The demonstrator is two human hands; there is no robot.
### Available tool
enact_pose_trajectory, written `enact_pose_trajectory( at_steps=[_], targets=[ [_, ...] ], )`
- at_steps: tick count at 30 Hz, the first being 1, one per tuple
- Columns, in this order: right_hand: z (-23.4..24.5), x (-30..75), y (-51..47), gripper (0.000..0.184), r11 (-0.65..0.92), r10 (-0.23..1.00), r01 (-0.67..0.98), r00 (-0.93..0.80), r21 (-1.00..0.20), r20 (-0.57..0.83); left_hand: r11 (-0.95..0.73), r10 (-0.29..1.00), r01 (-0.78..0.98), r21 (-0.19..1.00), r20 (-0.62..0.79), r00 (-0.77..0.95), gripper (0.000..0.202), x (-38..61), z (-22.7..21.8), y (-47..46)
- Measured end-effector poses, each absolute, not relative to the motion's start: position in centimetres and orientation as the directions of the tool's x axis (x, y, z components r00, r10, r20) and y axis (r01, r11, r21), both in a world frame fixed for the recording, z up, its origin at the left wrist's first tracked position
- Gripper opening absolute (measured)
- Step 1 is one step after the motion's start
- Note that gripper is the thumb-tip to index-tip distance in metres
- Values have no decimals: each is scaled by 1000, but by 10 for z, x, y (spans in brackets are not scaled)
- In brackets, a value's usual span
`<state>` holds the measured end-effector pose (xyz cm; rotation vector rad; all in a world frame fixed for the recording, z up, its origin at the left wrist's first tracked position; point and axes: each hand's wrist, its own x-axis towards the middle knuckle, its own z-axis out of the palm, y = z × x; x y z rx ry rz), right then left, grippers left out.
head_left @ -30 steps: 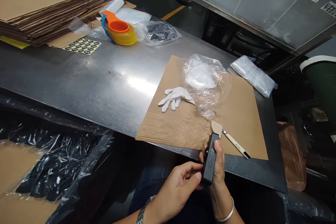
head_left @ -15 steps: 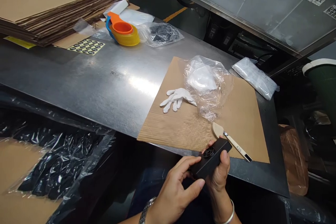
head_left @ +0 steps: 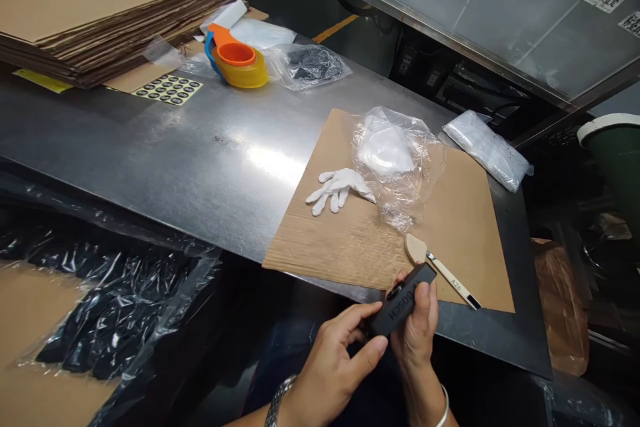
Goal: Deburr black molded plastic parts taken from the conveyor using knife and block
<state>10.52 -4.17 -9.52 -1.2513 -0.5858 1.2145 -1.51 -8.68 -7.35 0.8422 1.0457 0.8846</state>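
Both hands hold a black rectangular plastic part [head_left: 403,301] just in front of the table edge. Raised "BOSCH" lettering shows on the side facing me, and a round detail sits on its upper face, seen edge-on. My left hand [head_left: 340,357] grips the near end between thumb and fingers. Around the far end, my right hand [head_left: 419,330] is closed, its thumb on the near side and fingertips showing behind. Just beyond the part lies a brush-like tool [head_left: 453,280] with a pale handle marked A26 and a beige rounded head.
A cardboard sheet [head_left: 320,247] on the metal table [head_left: 215,167] bears a white glove [head_left: 337,188] and a clear plastic bag [head_left: 393,153]. Further back are a tape dispenser [head_left: 237,60], a label sheet [head_left: 170,89] and stacked cardboard [head_left: 115,7]. Bagged black parts [head_left: 120,307] lie at lower left.
The black part has been tilted in my hands: its lettered side now faces me, and the round detail has turned away. Both hands stay in nearly the same place.
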Motion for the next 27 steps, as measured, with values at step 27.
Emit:
enact_pose_trajectory(
  at_steps=[27],
  targets=[
    [-92,104,-27,51,-337,890,-187,257,-923,-377,114,983,-14,993,-111,143,35,-20,-83,-87]
  ],
)
